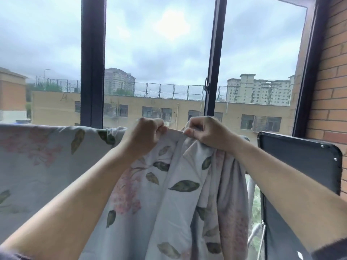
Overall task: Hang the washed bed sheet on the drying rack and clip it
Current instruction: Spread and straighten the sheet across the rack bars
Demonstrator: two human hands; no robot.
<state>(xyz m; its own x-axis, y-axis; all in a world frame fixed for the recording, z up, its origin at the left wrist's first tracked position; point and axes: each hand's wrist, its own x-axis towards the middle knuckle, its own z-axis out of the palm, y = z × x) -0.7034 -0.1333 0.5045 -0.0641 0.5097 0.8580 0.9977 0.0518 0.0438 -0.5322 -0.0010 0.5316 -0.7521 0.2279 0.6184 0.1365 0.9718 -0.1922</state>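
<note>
We are holding the bed sheet (169, 194) up just below the foot of the dark window post (214, 62). Our left hand (148, 131), below and to the left of that post, is curling into a fist around the sheet's top hem. Our right hand (204, 131), directly under the post, is pinching the same hem between thumb and bent fingers, with a short taut strip of hem running between the two hands.

To the left of the post the sheet is lying spread flat over what we are taking to be the rack's rail, which the cloth is hiding. Under the post it is hanging in bunched folds.

We are judging the cloth to be thin, soft and limp, and probably heavy from washing, so it is likely to sag or slide wherever it is unsupported. The hem is looking like the best place to grip, being doubled and firmer. No clip is showing.
</note>
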